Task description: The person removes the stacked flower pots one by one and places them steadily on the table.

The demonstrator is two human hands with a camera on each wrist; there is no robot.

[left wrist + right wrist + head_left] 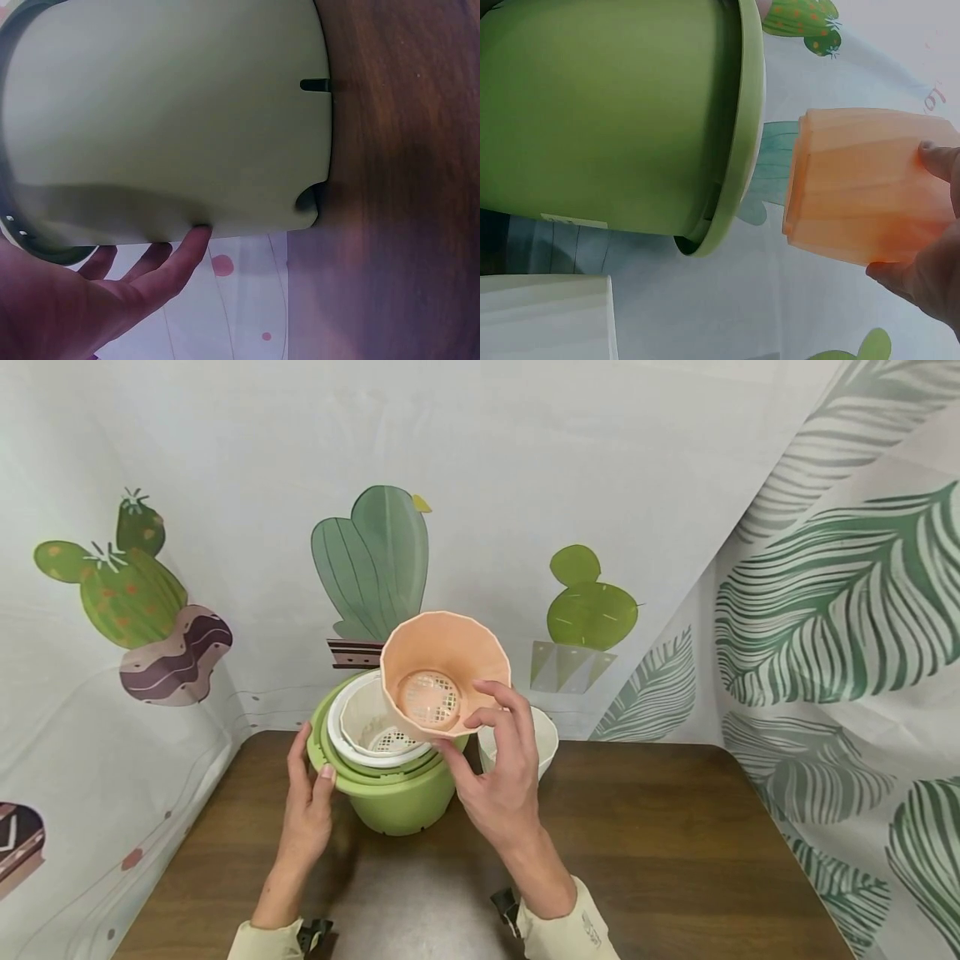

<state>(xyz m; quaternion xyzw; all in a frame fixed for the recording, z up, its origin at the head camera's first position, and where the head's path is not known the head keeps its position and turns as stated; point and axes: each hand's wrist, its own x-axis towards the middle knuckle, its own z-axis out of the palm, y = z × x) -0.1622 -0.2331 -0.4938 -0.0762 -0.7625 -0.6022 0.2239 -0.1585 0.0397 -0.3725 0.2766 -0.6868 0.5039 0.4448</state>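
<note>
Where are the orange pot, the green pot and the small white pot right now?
orange pot (450, 652): head view, inner wall above its mesh bottom.
green pot (397, 802): head view, outer front wall below the rim.
small white pot (546, 739): head view, rim right of the right hand.

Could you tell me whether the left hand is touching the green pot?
Touching: the left wrist view shows the left hand's fingertip pressed against the green pot's wall.

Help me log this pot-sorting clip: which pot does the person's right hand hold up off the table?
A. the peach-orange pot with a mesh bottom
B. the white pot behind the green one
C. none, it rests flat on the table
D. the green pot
A: the right hand pinches the rim of the peach-orange pot, tilted above the green pot, which the left hand steadies.
</note>
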